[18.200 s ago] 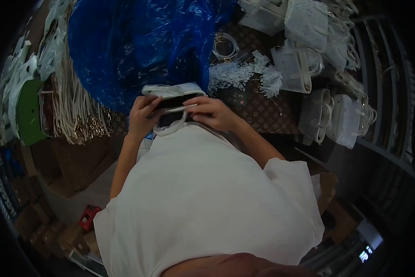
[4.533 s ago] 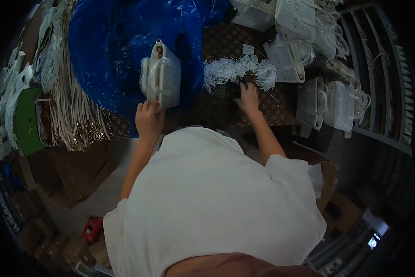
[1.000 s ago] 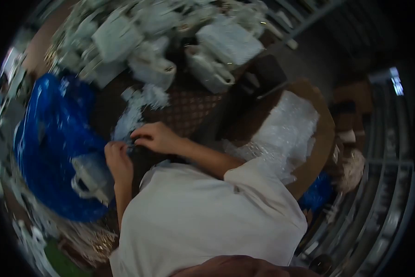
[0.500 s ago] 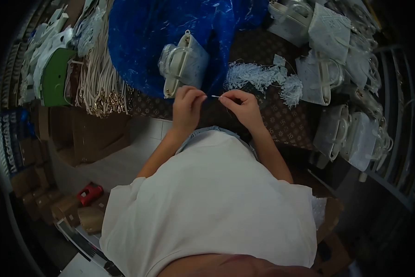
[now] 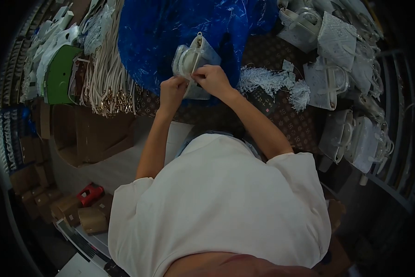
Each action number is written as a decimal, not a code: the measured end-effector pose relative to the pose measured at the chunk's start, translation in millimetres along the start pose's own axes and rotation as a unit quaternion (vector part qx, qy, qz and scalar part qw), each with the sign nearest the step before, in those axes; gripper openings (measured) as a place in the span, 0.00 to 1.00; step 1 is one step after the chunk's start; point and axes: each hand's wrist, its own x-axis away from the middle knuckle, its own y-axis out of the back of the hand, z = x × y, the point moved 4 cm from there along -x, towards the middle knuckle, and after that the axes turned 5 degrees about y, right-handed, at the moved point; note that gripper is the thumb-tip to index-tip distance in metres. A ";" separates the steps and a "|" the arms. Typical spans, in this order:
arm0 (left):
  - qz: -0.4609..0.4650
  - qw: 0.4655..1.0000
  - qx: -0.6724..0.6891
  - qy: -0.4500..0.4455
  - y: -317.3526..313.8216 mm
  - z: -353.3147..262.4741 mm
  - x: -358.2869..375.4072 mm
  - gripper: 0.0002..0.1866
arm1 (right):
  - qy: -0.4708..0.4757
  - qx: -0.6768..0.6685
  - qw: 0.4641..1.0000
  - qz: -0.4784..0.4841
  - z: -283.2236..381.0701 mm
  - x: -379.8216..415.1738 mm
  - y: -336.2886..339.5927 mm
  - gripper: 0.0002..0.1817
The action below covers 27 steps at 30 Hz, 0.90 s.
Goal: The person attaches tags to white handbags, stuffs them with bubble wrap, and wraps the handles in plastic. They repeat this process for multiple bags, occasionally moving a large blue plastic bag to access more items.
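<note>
A small white handbag stands on blue plastic sheeting, its handle wrapped in clear plastic. My left hand is at the bag's near left side, fingertips pinched together by the wrapped handle. Across the bag's front reaches my right hand, its thumb and finger closed close to the bag's top edge. The two sets of fingertips are near each other. Whatever is between them is too small or hidden to make out. A bundle of thin whitish strings lies to the right of the bag.
Blue plastic sheeting covers part of the brown patterned table. More white handbags are piled at the right. Cream straps with gold clasps hang at the left, beside a green piece. An open cardboard box is below.
Both hands have moved up to the handbag; before, they were in front of it with a thin white strand at the right fingertips. That strand is now hidden. The view has shifted slightly.
</note>
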 end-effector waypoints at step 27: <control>0.124 0.914 0.277 0.271 -32.7 -18.9 80.1 0.06 | -0.219 -0.187 0.958 -0.009 -20.6 94.4 9.4 0.08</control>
